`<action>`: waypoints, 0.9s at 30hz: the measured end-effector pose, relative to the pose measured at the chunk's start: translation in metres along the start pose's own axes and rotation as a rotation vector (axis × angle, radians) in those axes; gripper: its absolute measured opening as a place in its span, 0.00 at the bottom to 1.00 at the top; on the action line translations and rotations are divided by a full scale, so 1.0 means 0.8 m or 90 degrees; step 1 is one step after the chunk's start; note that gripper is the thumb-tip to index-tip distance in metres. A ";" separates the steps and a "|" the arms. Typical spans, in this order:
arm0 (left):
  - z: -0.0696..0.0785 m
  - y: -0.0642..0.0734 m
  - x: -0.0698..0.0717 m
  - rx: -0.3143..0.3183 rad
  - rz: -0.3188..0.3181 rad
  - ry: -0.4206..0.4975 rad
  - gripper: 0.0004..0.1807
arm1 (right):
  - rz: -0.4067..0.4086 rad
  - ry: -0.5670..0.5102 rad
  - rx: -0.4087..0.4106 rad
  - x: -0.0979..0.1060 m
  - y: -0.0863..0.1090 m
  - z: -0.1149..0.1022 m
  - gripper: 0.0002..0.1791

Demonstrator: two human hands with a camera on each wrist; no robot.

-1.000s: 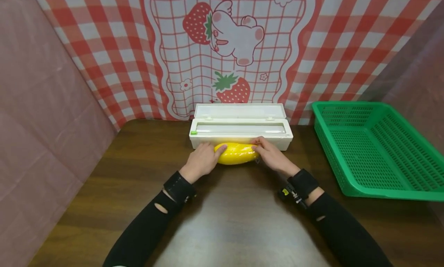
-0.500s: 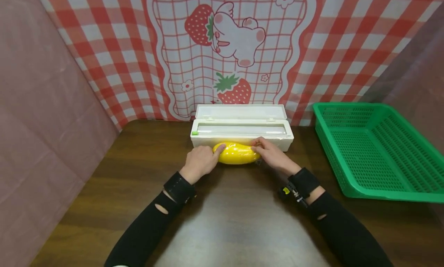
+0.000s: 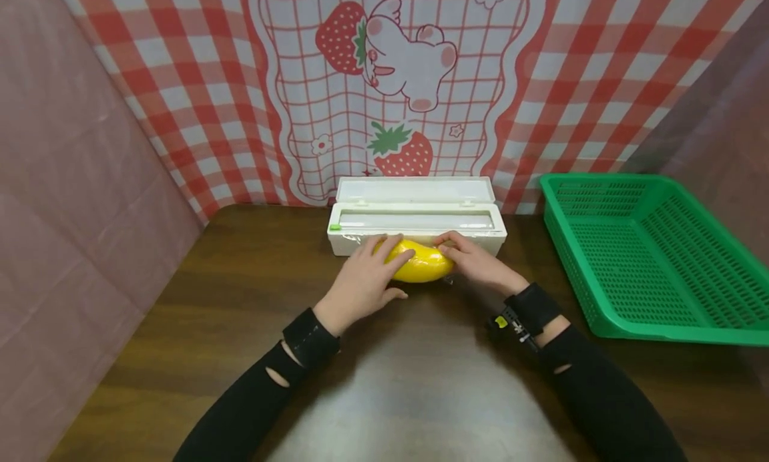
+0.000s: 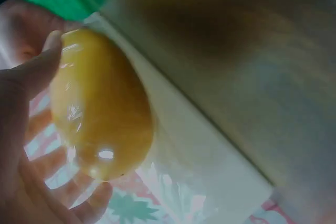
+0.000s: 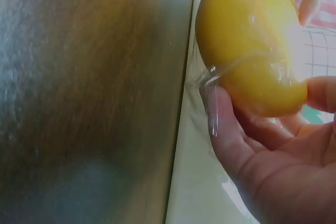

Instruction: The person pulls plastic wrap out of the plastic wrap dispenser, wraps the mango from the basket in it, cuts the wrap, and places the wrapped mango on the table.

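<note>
A smooth yellow mango [image 3: 423, 265], wrapped in glossy cling film, is held close against the front of a white cling film dispenser [image 3: 342, 246]. My right hand [image 3: 483, 265] grips its right end, thumb and fingers on either side; in the right wrist view a loose fold of film [image 5: 212, 90] lies over a fingertip. Over the left end spreads my left hand [image 3: 363, 282], fingers fairly straight and touching the mango, thumb standing off it on the near side. In the left wrist view the mango [image 4: 102, 108] shows film creases, with the left fingers apart beside it.
The dispenser's lid [image 3: 414, 190] stands raised at the back, and a green slider [image 3: 335, 227] sits at its left end. To the right is a green plastic basket [image 3: 601, 318]. A checked strawberry cloth [image 3: 210, 81] hangs behind the brown wooden table [image 3: 240, 302].
My left hand has let go of the mango's left end and spread its fingers over it, moving right. The mango has shifted slightly right; my right hand keeps its grip.
</note>
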State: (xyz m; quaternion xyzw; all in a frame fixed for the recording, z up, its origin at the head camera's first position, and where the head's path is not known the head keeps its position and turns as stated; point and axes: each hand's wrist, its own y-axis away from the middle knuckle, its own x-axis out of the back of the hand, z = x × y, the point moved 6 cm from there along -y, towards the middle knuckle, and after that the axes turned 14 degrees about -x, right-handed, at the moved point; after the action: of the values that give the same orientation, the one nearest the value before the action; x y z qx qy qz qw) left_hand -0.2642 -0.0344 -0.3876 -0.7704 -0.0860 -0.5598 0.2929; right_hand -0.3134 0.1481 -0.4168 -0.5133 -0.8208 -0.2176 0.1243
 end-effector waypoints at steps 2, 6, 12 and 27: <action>-0.004 -0.001 -0.008 0.009 -0.018 -0.008 0.47 | -0.019 -0.024 0.001 -0.001 0.000 -0.001 0.19; -0.014 -0.004 -0.018 0.036 -0.014 -0.025 0.50 | -0.019 -0.037 0.002 -0.002 -0.001 -0.001 0.20; -0.022 -0.014 -0.020 0.033 0.024 -0.055 0.40 | 0.052 0.006 0.005 0.001 0.003 -0.002 0.21; -0.026 -0.018 -0.017 0.038 0.012 -0.027 0.42 | 0.352 0.503 0.399 -0.008 0.058 -0.057 0.27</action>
State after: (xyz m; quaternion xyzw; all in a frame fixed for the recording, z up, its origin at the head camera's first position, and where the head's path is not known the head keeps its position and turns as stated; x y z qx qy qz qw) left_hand -0.2923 -0.0317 -0.3909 -0.7737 -0.1016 -0.5377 0.3193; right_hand -0.2703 0.1387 -0.3691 -0.5274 -0.5723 -0.0986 0.6201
